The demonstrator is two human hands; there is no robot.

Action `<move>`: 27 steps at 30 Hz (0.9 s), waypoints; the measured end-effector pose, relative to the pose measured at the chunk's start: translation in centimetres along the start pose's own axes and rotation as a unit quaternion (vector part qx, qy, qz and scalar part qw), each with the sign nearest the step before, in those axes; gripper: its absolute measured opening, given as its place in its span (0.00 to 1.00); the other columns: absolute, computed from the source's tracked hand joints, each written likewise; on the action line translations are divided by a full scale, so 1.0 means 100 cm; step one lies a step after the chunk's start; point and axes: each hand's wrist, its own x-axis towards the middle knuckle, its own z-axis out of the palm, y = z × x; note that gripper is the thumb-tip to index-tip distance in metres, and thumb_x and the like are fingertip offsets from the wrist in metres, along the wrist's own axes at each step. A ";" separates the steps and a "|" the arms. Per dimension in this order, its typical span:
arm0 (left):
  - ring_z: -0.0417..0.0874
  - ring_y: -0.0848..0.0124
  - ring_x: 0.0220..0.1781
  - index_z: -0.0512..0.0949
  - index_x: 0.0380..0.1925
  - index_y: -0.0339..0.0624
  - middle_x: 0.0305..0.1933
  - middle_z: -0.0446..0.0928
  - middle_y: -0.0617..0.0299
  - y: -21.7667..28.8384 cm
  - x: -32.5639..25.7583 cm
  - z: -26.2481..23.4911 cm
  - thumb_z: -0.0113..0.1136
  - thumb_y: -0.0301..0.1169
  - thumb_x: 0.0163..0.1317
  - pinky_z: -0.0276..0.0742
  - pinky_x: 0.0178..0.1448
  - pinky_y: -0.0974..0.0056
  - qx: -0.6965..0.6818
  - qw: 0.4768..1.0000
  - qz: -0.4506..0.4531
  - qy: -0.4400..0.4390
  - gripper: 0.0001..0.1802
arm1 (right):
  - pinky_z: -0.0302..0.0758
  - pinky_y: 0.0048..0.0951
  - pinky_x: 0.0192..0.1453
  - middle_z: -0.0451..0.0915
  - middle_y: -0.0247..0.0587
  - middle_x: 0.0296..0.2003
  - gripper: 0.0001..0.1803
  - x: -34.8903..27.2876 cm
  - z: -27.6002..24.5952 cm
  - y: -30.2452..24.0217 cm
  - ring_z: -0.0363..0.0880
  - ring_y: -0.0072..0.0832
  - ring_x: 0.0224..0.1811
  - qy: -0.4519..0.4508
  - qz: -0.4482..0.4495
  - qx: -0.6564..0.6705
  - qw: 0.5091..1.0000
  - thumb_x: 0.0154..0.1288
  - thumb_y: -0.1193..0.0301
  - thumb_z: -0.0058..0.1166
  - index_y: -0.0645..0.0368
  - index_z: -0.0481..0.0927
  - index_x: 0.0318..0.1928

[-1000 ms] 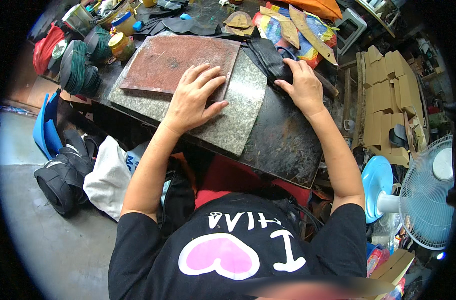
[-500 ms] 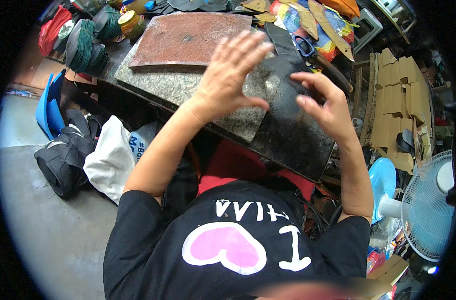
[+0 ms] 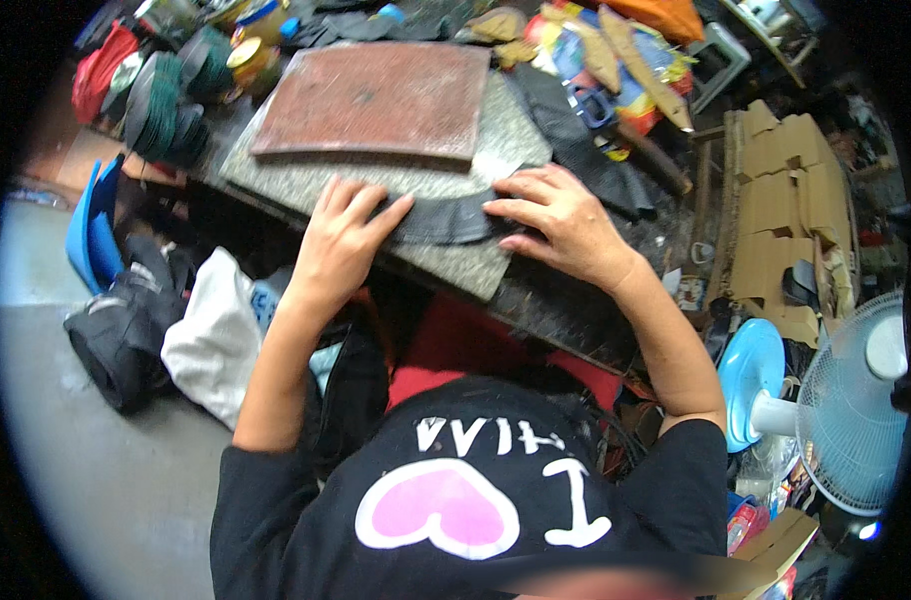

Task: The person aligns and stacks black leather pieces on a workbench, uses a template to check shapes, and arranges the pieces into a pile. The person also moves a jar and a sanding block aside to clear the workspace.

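A curved strip of black, leather-like material lies along the near part of a grey speckled stone slab. At the strip's left end, my left hand has its thumb and bent fingers closed on it. My right hand grips the other end, fingers curled over it and thumb on the near side. The strip's two ends are hidden under the fingers. Just beyond it, a thick reddish-brown board rests on the slab. More black sheet material lies behind my right hand.
Blue-handled scissors and yellowish flat pieces lie at the back right. Spools of dark green cord and a yellow jar stand at the back left. A fan and cardboard boxes are on the right.
My spread left hand has come down and left onto the stone slab. My right hand has moved left and closed on the black strip, which now spans between both hands.
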 end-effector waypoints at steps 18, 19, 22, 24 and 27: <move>0.73 0.50 0.69 0.75 0.62 0.33 0.65 0.75 0.44 0.050 -0.018 0.015 0.62 0.50 0.64 0.59 0.78 0.44 0.007 0.989 -0.150 0.007 0.35 | 0.80 0.41 0.53 0.84 0.37 0.42 0.12 0.002 -0.034 0.237 0.83 0.41 0.48 0.088 0.289 -0.397 0.867 0.62 0.62 0.65 0.51 0.83 0.43; 0.72 0.49 0.69 0.74 0.63 0.33 0.66 0.74 0.43 0.050 -0.018 0.014 0.62 0.50 0.64 0.59 0.78 0.45 -0.020 0.987 -0.159 -0.007 0.37 | 0.80 0.42 0.51 0.84 0.37 0.41 0.10 0.005 -0.036 0.239 0.83 0.41 0.47 0.068 0.299 -0.399 0.864 0.62 0.62 0.64 0.50 0.83 0.42; 0.70 0.48 0.71 0.73 0.64 0.32 0.68 0.71 0.42 0.047 -0.021 0.016 0.62 0.52 0.63 0.59 0.78 0.45 -0.052 0.984 -0.169 -0.006 0.38 | 0.82 0.46 0.47 0.84 0.42 0.38 0.05 0.014 -0.055 0.237 0.85 0.41 0.42 0.033 0.310 -0.407 0.859 0.65 0.65 0.57 0.50 0.81 0.37; 0.67 0.47 0.72 0.72 0.65 0.33 0.70 0.69 0.42 0.047 -0.025 0.018 0.62 0.52 0.63 0.58 0.78 0.45 -0.033 0.988 -0.151 0.001 0.39 | 0.79 0.49 0.47 0.84 0.48 0.37 0.09 0.018 -0.083 0.229 0.84 0.50 0.42 0.139 0.316 -0.363 0.865 0.67 0.64 0.55 0.54 0.82 0.40; 0.64 0.44 0.73 0.71 0.66 0.35 0.72 0.65 0.41 0.047 -0.030 0.019 0.61 0.52 0.64 0.58 0.78 0.45 -0.054 0.987 -0.151 0.003 0.39 | 0.82 0.35 0.44 0.87 0.46 0.37 0.11 0.019 -0.127 0.198 0.87 0.37 0.37 0.302 0.247 -0.213 0.896 0.70 0.63 0.60 0.56 0.84 0.44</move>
